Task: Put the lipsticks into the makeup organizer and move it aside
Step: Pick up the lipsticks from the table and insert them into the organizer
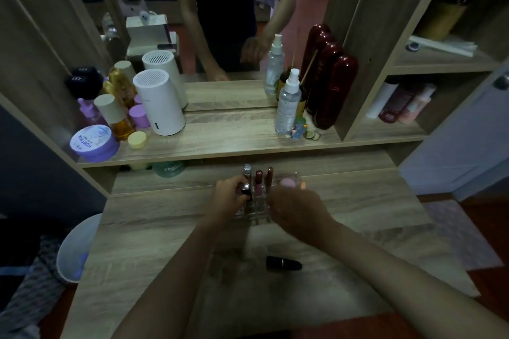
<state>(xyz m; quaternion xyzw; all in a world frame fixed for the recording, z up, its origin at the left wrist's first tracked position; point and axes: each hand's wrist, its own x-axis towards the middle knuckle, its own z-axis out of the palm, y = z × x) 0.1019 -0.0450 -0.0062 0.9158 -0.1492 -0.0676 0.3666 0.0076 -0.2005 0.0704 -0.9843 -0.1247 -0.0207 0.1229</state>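
A clear acrylic makeup organizer (289, 177) stands on the wooden dressing table (371, 217), near its back. Three lip products stand upright in its rear slots, among them a pink gloss tube (258, 181) and a brown tube (270, 176). A pink sponge (287, 182) lies in its right side. My left hand (230, 197) holds a black lipstick (246, 191) over the organizer's left front slots. My right hand (296, 213) hovers over the organizer's right front, fingers curled; whether it grips anything is hidden. Another black lipstick (283, 263) lies on its side on the table in front.
The shelf above carries a white cylinder device (159, 103), a purple jar (93, 143), a yellow-lidded jar (137, 140), bottles, a spray bottle (287, 102) and dark red cases (334, 91). A mirror stands behind. A white bin (75, 249) sits left of the table.
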